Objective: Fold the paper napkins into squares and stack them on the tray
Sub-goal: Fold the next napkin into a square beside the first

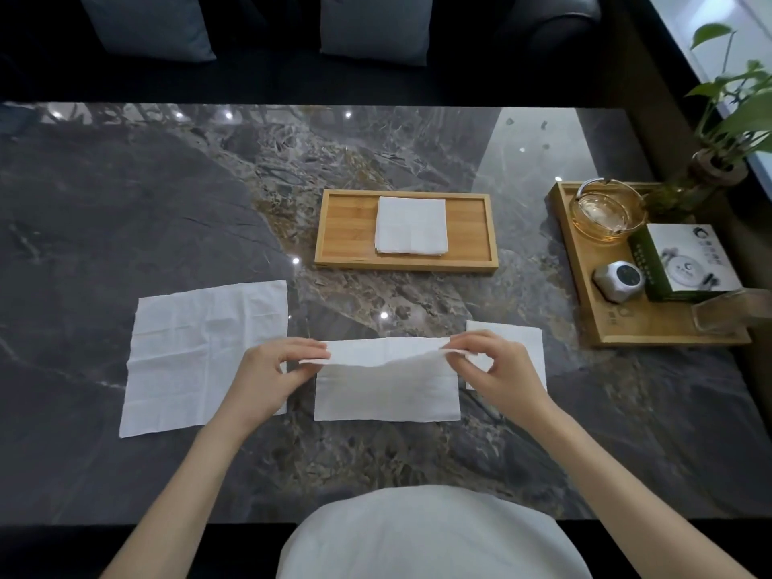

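Note:
A white paper napkin [386,386] lies near the table's front, its far edge lifted and bent toward me. My left hand [271,374] pinches the left corner of that raised edge, and my right hand [497,369] pinches the right corner. An unfolded napkin [196,353] lies flat to the left, partly under my left hand. Another napkin [522,344] lies to the right, partly hidden by my right hand. On the wooden tray [346,231] beyond sits a stack of folded square napkins [411,226].
A second wooden tray [585,294] at the right holds a glass ashtray [605,213], a small silver clock [618,282], a green box [685,261] and a potted plant [718,160]. The dark marble table [125,202] has a sofa with cushions [376,27] behind it.

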Demonstrator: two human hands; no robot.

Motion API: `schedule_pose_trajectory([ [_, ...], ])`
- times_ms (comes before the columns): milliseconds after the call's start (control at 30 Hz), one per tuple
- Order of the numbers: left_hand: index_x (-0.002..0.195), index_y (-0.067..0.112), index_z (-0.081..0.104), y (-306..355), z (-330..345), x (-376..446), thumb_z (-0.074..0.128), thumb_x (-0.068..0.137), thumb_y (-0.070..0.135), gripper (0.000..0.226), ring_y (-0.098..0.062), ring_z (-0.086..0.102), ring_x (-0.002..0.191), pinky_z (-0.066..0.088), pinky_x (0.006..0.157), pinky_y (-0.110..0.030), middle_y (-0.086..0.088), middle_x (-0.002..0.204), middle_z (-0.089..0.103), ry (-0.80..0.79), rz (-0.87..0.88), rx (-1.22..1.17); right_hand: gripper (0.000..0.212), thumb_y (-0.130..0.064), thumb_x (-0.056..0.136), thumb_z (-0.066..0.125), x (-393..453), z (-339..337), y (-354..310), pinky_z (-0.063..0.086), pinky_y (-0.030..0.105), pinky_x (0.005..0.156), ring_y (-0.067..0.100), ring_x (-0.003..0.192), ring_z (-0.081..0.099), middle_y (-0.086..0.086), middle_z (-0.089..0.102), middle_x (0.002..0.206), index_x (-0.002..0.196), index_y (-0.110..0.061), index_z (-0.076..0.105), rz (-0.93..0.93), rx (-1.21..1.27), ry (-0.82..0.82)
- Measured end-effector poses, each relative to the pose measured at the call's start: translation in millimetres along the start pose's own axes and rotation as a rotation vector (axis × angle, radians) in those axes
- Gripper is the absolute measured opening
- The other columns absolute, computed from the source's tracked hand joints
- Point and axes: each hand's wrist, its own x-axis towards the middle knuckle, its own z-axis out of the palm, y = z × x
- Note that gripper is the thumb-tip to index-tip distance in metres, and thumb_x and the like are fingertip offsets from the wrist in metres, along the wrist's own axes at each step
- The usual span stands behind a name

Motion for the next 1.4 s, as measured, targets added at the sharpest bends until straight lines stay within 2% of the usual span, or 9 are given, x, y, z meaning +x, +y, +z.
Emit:
schedule_pose_trajectory([
  [133,0.09,0.014,0.074,-12.3,13.4,-10.5,0.067,0.076,0.0,0.021,-0.007,0.056,0.1,0.037,0.09,-0.012,0.003,0.105,0.065,-0.01,0.054,0.149,0.011,-0.01,0.08,0.07,-15.6,9.8,13.3,0.053,0.026,0.075,0.009,0.085,0.061,0.003,0.072,0.094,0.087,-0.015,0.076,-0.063,-0.127,-0.045],
  [333,0.091,0.011,0.073,-31.8,32.1,-21.2,0.07,0.07,-0.006,0.027,-0.028,0.054,0.111,0.039,0.095,-0.037,-0.01,0.113,0.067,-0.05,0.173,0.374,0.014,-0.008,0.078,0.071,-32.7,22.1,32.1,0.047,0.029,0.085,0.02,0.098,0.064,0.003,0.073,0.096,0.089,-0.016,0.075,-0.109,-0.265,-0.116],
  [467,0.09,0.014,0.074,-40.5,36.3,-26.4,0.074,0.063,-0.008,0.035,-0.031,0.056,0.11,0.049,0.087,-0.049,-0.009,0.113,0.067,-0.076,0.174,0.475,0.021,-0.031,0.083,0.058,-40.5,22.9,35.6,0.05,0.035,0.091,0.014,0.103,0.06,-0.007,0.072,0.098,0.092,-0.019,0.073,-0.153,-0.32,-0.197],
  [567,0.089,0.011,0.073,-39.1,35.7,-26.4,0.071,0.06,-0.015,0.039,-0.033,0.059,0.107,0.052,0.081,-0.052,-0.011,0.11,0.068,-0.062,0.205,0.517,0.036,-0.043,0.084,0.048,-42.0,19.6,31.1,0.045,0.032,0.094,0.012,0.109,0.056,-0.01,0.071,0.102,0.097,-0.02,0.072,-0.139,-0.311,-0.217],
  [700,0.099,0.008,0.069,-21.8,44.7,-21.1,0.05,0.078,0.002,0.029,-0.029,0.055,0.114,0.047,0.091,-0.049,-0.011,0.116,0.065,0.023,0.222,0.469,0.034,-0.029,0.09,0.042,-33.4,29.7,25.5,0.049,0.036,0.091,0.019,0.106,0.061,-0.001,0.071,0.106,0.103,-0.014,0.07,-0.205,-0.368,-0.002],
  [967,0.142,0.013,0.015,-9.8,120.2,-8.0,0.011,0.09,0.038,0.058,-0.012,0.005,0.138,0.0,0.113,-0.032,0.001,0.15,0.009,-0.088,0.175,0.606,0.049,-0.031,0.091,0.032,-18.0,89.9,15.0,0.02,0.042,0.107,0.02,0.129,0.045,0.006,0.051,0.138,0.133,-0.011,0.048,-0.185,-0.69,-0.111],
  [1100,0.137,0.007,0.032,-23.2,113.2,-10.9,0.025,0.09,0.031,0.053,-0.02,0.025,0.133,0.01,0.106,-0.035,-0.008,0.145,0.037,-0.064,0.152,0.713,0.051,-0.033,0.091,0.03,-18.6,79.1,29.3,0.007,0.043,0.11,0.02,0.13,0.044,0.006,0.05,0.139,0.133,-0.009,0.048,-0.176,-0.798,-0.144],
  [1267,0.139,0.005,0.022,-38.4,91.1,-18.0,0.011,0.094,0.037,0.056,-0.02,0.025,0.134,0.021,0.105,-0.044,-0.005,0.147,0.024,-0.009,0.113,0.778,0.055,-0.034,0.1,0.013,-23.7,56.0,48.7,0.002,0.042,0.112,0.023,0.131,0.042,0.009,0.046,0.141,0.135,-0.006,0.044,-0.15,-0.842,-0.14],
  [1400,0.135,0.002,0.033,-43.7,78.6,-27.0,-0.001,0.096,0.037,0.063,-0.024,0.04,0.129,0.031,0.1,-0.047,-0.011,0.142,0.039,-0.026,0.052,0.822,0.049,-0.026,0.093,0.028,-28.0,50.6,52.1,0.005,0.045,0.112,0.025,0.13,0.043,0.011,0.048,0.14,0.131,-0.003,0.049,-0.184,-0.858,-0.05],
])
